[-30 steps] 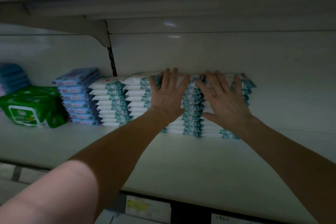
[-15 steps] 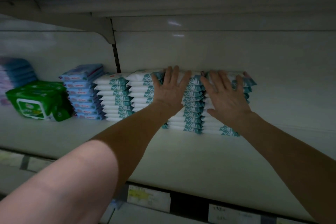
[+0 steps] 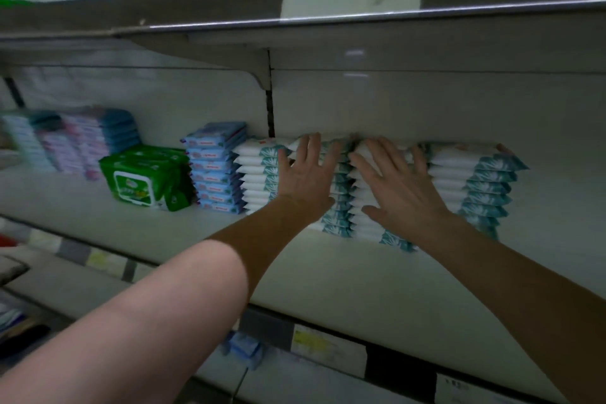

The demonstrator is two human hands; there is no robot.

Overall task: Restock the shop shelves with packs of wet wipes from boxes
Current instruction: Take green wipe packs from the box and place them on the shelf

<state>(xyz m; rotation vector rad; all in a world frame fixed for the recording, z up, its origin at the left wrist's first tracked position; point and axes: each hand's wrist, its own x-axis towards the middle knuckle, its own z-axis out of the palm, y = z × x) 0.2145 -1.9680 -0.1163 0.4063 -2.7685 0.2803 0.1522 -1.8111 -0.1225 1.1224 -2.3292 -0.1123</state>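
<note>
Wet-wipe stacks (image 3: 472, 180) on shelf (image 3: 360, 272), left hand (image 3: 305, 180) and right hand (image 3: 400, 187) flat against their fronts, fingers spread (print unreadable)

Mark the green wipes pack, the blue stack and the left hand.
green wipes pack (image 3: 134, 186), head view, white front label.
blue stack (image 3: 213, 174), head view, front ends of middle packs.
left hand (image 3: 303, 175), head view, back of the hand.

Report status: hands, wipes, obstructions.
Left hand open, flat on white-teal wipe stacks. Right hand open, same stacks. Nothing in the way; green packs off left.
</note>
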